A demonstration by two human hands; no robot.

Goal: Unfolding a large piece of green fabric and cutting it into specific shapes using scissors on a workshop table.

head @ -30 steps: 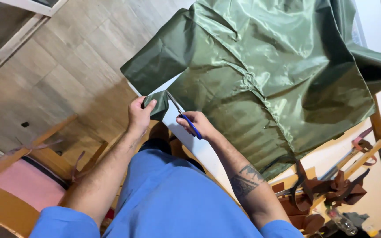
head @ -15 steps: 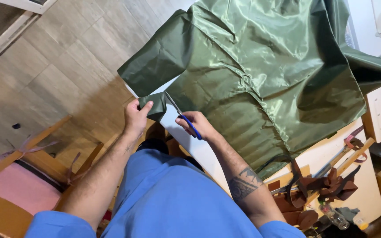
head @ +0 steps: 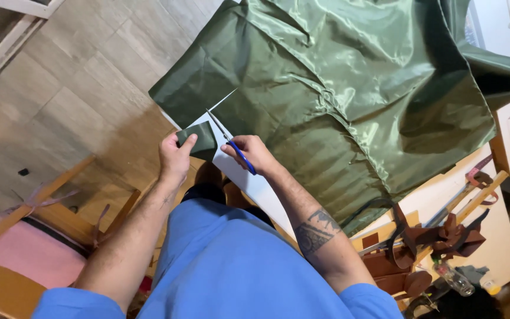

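Scissors (head: 226, 137) snipping shiny green cloth (head: 349, 100)
The left hand (head: 175, 155) pinches the cut flap, the right hand (head: 254, 152) squeezes the handles — slippery cloth could slide, and the cut go crooked.

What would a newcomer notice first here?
The big shiny green fabric spread across the white table fills the upper middle. At its near edge, the right hand works blue-handled scissors into the fabric, while the left hand pinches a cut flap. Brown leather straps lie at lower right.
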